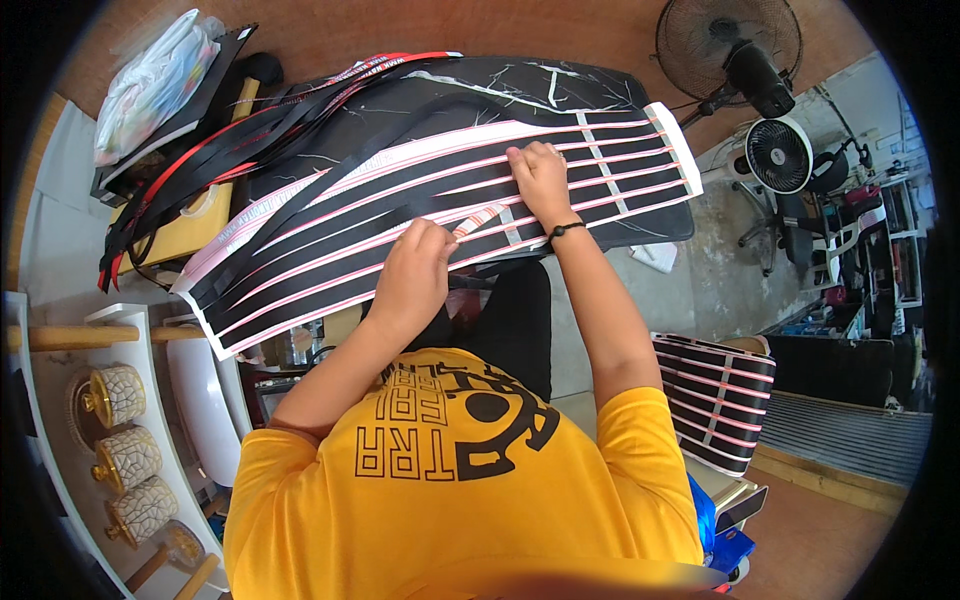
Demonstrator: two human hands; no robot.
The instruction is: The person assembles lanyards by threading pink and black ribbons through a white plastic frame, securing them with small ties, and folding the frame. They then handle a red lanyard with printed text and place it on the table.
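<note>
Long black-banded white sheet [460, 175] spread across black bench [655, 222]. Left hand [412, 272]: fingers pinching end of curled striped strip [480, 219], over sheet. Right hand [541, 182] on sheet, fingers curled; cannot tell whether they grip band. Risks: uneven left pull could crease strip; light right-hand hold could let sheet slide; loose black straps [270, 125] could snag. Containers: three gold-lidded jars [135, 458], contents hidden; plastic bag [158, 88], coloured contents unclear.
</note>
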